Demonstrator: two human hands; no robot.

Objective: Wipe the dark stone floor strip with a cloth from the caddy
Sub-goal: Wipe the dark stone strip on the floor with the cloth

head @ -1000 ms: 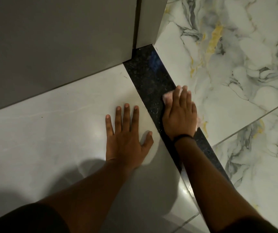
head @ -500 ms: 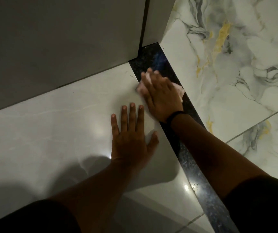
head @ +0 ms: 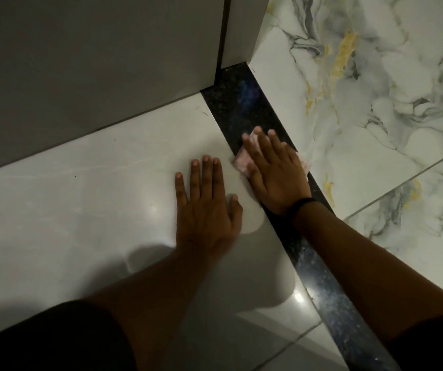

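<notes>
A grey wall panel (head: 94,62) fills the upper left, meeting the pale glossy floor tile (head: 81,210) along a slanting joint. On that tile the left hand (head: 207,210) lies palm down, flat and splayed: 4 fingers point away from the person toward the wall, the thumb sticks out to the right, and the bare forearm runs back and down to a dark sleeve at the lower left. Its grip is wide open and holds nothing; it only bears on the tile.

Just right of that thumb, apart from it, the right hand (head: 276,175) presses flat on a pinkish cloth (head: 244,160), fingers stretched forward and slightly spread, a dark band (head: 302,208) round the wrist. The cloth shows past the fingertips and beside the index finger, with what may be a further edge, blurred, on the little-finger side. This grip does not curl round the cloth but pins it under the palm and fingers.

Cloth and hand lie on the dark stone floor strip (head: 241,103), which runs diagonally from the wall corner beyond the fingertips to the lower right under the right forearm. Right of the strip lies white marble tile (head: 375,103) veined grey and yellow.
</notes>
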